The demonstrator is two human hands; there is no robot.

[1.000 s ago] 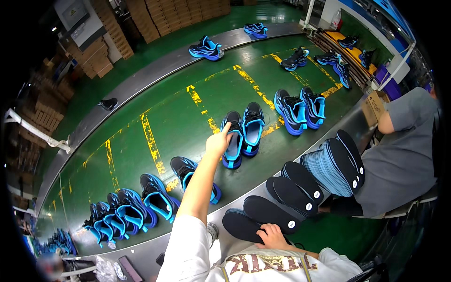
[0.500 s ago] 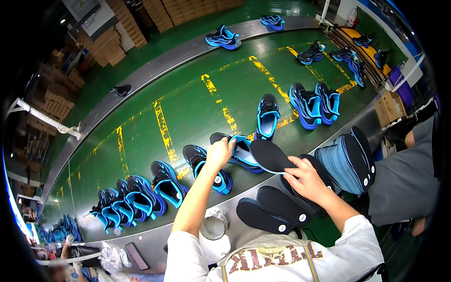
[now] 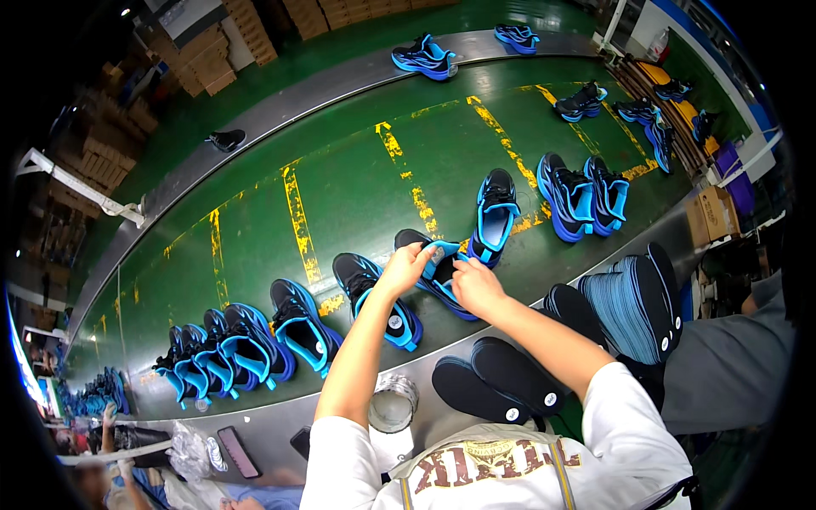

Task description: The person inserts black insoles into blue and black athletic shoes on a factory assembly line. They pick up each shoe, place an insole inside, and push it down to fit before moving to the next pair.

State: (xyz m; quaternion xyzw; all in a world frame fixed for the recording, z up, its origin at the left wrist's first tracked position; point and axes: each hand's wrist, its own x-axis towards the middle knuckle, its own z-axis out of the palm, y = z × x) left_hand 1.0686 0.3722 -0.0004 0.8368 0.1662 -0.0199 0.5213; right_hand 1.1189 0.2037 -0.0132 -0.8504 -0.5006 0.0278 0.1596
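My left hand (image 3: 405,270) is closed on the collar and tongue of a black and blue sneaker (image 3: 459,308), which lies slanted on the green belt. At the shoe's opening, my right hand (image 3: 477,287) is closed on a black insole (image 3: 443,270). Most of that insole is down inside the shoe, and the fingers partly cover it. Just left of my left hand rests another sneaker (image 3: 399,327) with an insole in it. Beyond my right hand stands a sneaker (image 3: 495,212) with a pale grey inside.
Stacked insoles (image 3: 501,374) lie on the metal edge near me, with a taller pile (image 3: 633,306) at right. A round tin (image 3: 393,404) and a phone (image 3: 238,451) are there too. More sneakers (image 3: 255,344) line the belt at left; a pair (image 3: 582,200) stands at right.
My right hand has moved left and carried the insole from beside the shoe into its opening. My left hand still holds the shoe's collar.
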